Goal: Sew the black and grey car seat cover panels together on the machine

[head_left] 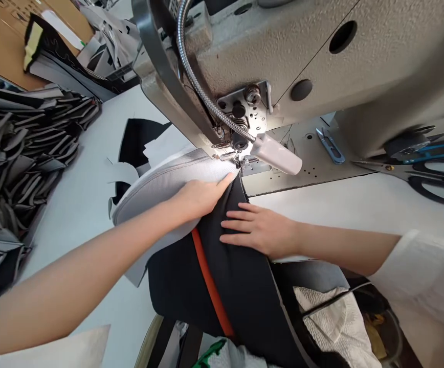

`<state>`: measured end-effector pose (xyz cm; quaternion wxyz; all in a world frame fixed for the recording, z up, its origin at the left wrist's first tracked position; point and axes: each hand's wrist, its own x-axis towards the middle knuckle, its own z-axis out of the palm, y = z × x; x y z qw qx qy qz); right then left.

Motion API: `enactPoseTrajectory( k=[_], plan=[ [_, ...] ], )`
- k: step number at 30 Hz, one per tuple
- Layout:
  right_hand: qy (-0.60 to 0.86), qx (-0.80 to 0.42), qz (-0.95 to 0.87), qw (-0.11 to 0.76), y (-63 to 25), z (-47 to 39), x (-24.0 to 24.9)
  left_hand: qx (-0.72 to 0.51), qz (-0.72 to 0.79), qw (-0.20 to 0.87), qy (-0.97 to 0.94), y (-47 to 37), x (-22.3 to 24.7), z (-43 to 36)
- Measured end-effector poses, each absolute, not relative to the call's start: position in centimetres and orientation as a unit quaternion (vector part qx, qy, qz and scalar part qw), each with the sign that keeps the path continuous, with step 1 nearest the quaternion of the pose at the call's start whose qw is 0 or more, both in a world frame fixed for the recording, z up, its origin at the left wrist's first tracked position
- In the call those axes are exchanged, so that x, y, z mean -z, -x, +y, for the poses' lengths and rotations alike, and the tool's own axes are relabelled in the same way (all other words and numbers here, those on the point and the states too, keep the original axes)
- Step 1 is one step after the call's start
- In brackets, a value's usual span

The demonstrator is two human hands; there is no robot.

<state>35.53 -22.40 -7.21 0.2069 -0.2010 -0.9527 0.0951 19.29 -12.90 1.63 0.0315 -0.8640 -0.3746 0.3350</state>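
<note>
A black fabric panel (245, 286) with an orange stripe (211, 286) runs up to the needle area of a sewing machine (241, 138). Beside it, a grey ribbed fabric piece (156, 184) curves in from the left and meets the black edge near the presser foot. My left hand (202, 197) presses on the grey piece close to the foot, index finger pointing at the seam, the other fingers mostly hidden underneath. My right hand (260, 230) lies flat on the black panel with its fingers spread.
Stacked fabric pieces (26, 153) fill the left side of the white table (72, 204). Blue thread snips (330, 145) and black-handled scissors (433, 176) lie at right. A white lamp head (278, 153) on a flexible metal neck hangs by the needle. Crumpled white cloth (337, 319) sits below.
</note>
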Motion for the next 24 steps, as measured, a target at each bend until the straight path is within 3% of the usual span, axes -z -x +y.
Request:
enactPoseTrajectory(
  k=[6, 11, 18, 24],
  plan=[
    [0.141, -0.097, -0.974, 0.148, -39.0, -20.2, 6.8, -0.305, -0.414, -0.072, 0.854, -20.0, -1.5, -13.2],
    [0.131, -0.108, -0.97, 0.171, -40.9, -19.9, 7.1, -0.271, -0.437, -0.148, 0.845, -21.4, -1.4, -12.3],
    [0.194, -0.088, -0.964, 0.16, -40.9, -19.4, 7.0, -0.213, -0.469, -0.112, 0.85, -22.6, -0.6, -12.4],
    [0.089, -0.146, -0.975, 0.141, -41.8, -20.6, 6.2, -0.205, -0.431, -0.085, 0.875, -22.1, 0.0, -12.3]
  ],
)
